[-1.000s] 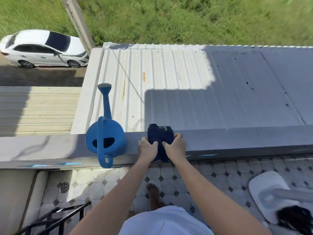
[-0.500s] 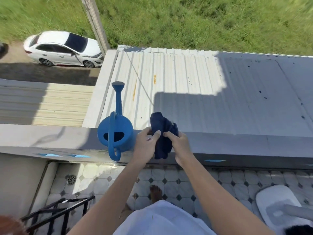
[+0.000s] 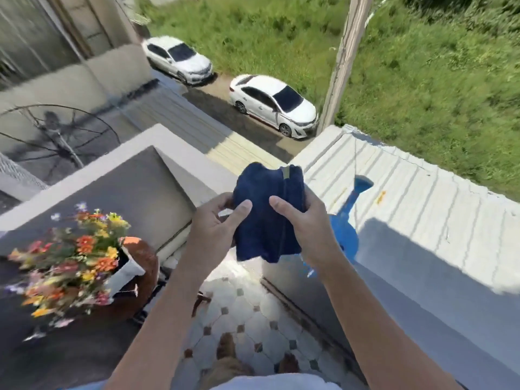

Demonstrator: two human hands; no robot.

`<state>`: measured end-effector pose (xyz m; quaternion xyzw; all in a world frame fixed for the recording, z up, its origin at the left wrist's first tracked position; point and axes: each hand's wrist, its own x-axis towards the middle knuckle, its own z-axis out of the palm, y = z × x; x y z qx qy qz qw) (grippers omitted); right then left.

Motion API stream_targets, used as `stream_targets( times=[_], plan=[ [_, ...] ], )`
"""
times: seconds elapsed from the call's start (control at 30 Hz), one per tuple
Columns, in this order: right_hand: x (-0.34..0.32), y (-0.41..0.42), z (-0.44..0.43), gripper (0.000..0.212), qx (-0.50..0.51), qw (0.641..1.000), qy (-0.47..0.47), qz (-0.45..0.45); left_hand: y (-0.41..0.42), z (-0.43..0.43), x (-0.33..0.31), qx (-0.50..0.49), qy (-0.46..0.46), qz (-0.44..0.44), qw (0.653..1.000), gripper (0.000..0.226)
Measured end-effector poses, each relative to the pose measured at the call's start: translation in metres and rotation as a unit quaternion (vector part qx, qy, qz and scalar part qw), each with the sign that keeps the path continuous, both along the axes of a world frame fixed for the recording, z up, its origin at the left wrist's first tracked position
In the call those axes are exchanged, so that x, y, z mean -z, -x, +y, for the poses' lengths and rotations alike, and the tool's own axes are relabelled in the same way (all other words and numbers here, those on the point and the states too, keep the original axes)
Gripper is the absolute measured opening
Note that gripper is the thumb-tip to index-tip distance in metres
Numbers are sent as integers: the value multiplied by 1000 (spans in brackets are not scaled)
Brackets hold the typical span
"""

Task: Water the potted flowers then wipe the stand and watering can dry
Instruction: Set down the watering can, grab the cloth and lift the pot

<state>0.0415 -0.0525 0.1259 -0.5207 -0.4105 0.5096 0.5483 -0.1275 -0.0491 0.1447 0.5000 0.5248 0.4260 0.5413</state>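
Observation:
Both hands hold a dark blue cloth (image 3: 267, 209) up in the air over the balcony floor. My left hand (image 3: 216, 229) grips its left side and my right hand (image 3: 304, 223) grips its right side. Behind my right hand stands the blue watering can (image 3: 344, 229) on the grey parapet ledge (image 3: 422, 291), spout pointing away, mostly hidden by the cloth and hand. At the lower left is the potted bunch of orange, yellow and purple flowers (image 3: 73, 260) in a brown pot (image 3: 143, 266). The stand under the pot is not clearly visible.
The floor has white tiles (image 3: 244, 313) with small dark diamonds; my bare feet show at the bottom. A white corrugated roof (image 3: 394, 192) lies beyond the ledge. Below are two white cars (image 3: 270, 105), a pole (image 3: 343, 60) and grass. A satellite dish (image 3: 53, 136) is at left.
The cloth has been lifted off the ledge and is now held up in both hands. My view has swung left, bringing the flowers into sight and putting the watering can behind my right hand.

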Motion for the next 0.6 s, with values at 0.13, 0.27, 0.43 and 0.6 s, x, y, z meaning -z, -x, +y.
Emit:
stream_targets(
  times=[0.13,0.27,0.43,0.6],
  plan=[
    [22,105,17,21,-106,992,56,30,102,-15,27,-105,11,56,993,19],
    [47,207,21,28,-181,976,115,26,201,-33,66,-228,70,86,967,23],
    [80,299,23,27,-180,970,164,6,285,-53,128,-306,215,17,927,26],
    [108,349,29,26,-133,971,200,-15,332,-61,179,-336,339,36,878,23]
  ],
)
